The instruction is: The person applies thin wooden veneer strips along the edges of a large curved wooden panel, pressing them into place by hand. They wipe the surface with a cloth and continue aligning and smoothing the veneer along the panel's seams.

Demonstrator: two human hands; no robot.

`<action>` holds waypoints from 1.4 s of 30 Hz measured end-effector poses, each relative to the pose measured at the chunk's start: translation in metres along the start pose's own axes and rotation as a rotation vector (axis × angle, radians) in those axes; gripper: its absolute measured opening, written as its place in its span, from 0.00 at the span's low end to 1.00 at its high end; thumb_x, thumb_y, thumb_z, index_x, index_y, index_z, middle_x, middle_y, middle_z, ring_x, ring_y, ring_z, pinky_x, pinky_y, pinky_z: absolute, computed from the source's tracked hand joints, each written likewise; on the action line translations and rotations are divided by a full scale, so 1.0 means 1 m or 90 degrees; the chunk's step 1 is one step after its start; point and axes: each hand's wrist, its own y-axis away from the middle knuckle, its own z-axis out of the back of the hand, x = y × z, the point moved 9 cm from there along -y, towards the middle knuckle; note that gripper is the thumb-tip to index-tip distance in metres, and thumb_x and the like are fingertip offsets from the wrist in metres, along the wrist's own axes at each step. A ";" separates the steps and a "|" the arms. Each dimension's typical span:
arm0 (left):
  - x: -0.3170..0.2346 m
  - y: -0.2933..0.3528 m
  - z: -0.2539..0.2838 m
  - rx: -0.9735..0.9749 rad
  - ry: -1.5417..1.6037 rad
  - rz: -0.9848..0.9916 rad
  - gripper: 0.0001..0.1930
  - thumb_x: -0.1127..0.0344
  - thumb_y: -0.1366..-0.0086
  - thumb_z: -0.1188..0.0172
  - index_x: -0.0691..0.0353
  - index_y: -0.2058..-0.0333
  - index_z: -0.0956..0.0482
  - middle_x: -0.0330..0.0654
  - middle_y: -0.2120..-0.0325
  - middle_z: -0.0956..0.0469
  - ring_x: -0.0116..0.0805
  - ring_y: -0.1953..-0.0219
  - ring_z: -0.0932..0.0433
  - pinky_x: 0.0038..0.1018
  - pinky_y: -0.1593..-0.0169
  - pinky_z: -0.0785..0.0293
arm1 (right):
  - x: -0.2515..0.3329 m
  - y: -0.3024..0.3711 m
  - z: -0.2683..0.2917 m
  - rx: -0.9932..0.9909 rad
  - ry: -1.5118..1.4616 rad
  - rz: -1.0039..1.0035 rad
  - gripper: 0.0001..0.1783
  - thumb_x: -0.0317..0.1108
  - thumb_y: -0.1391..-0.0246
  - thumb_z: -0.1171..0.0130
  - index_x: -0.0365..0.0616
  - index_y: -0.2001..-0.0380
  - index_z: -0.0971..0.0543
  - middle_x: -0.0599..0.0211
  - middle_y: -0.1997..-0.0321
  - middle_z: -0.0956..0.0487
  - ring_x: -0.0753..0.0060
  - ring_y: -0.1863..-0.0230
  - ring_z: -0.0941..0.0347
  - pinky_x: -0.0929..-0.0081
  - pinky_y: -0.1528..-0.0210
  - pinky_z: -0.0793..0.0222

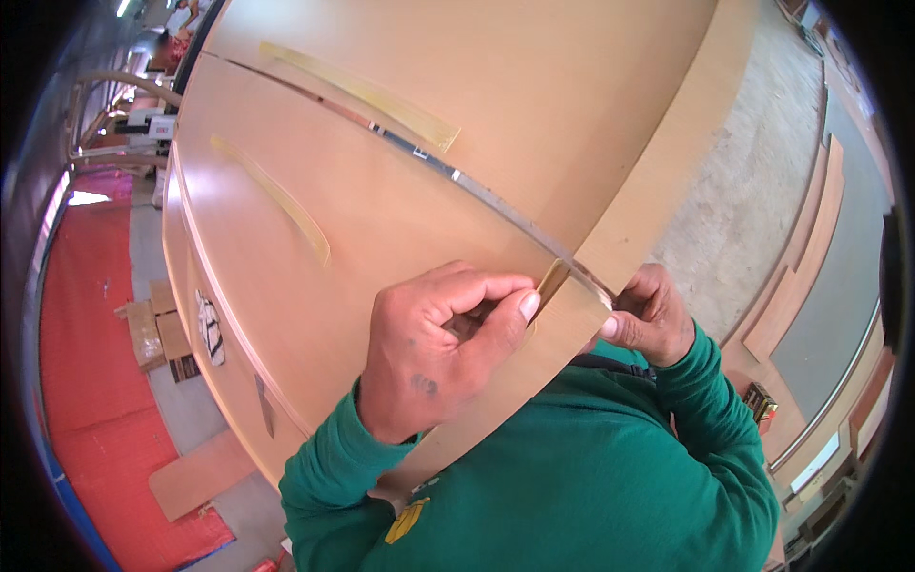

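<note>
Two large beige panels [353,195] lie in front of me, parted by a narrow dark seam [477,191]. My left hand [434,348] is at the near edge, left of the seam, thumb and forefinger pinching a short yellowish strip of tape [551,278]. One end of this strip stands up off the surface. My right hand [656,316] is closed at the outer face of the edge, by the seam's near end. Its thumb presses toward the forefinger; what lies between them is hidden. Longer tape strips [367,95] stick to the panels on both sides of the seam.
At the left, a red floor covering [91,353] runs past cardboard boxes [157,329] and a loose flat board [202,475]. Long wooden strips [805,253] lie on the right beside a grey sheet [839,286]. A person [183,21] is far back at the upper left.
</note>
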 end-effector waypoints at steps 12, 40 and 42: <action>0.045 0.099 0.100 -0.036 -0.105 0.008 0.25 0.55 0.22 0.26 0.68 0.38 0.13 0.43 0.47 0.12 0.28 0.50 0.15 0.27 0.44 0.17 | -0.016 -0.006 0.014 0.052 0.123 0.019 0.32 0.50 0.27 0.34 0.27 0.41 0.16 0.47 0.53 0.09 0.55 0.56 0.09 0.63 0.50 0.12; 0.084 0.334 -0.145 -0.979 -0.374 -0.312 0.32 0.58 0.39 0.14 0.55 0.39 0.18 0.45 0.42 0.19 0.44 0.41 0.21 0.44 0.40 0.25 | -0.030 0.104 -0.145 0.084 0.948 1.007 0.35 0.35 0.43 0.22 0.55 0.32 0.18 0.65 0.26 0.22 0.54 0.25 0.26 0.51 0.23 0.37; 0.060 0.320 -0.125 -0.984 -0.633 -0.324 0.39 0.57 0.42 0.13 0.53 0.33 0.20 0.43 0.37 0.20 0.46 0.35 0.24 0.48 0.34 0.29 | -0.035 0.076 -0.144 0.104 0.993 1.034 0.40 0.35 0.44 0.19 0.57 0.28 0.21 0.66 0.24 0.23 0.54 0.25 0.28 0.49 0.21 0.40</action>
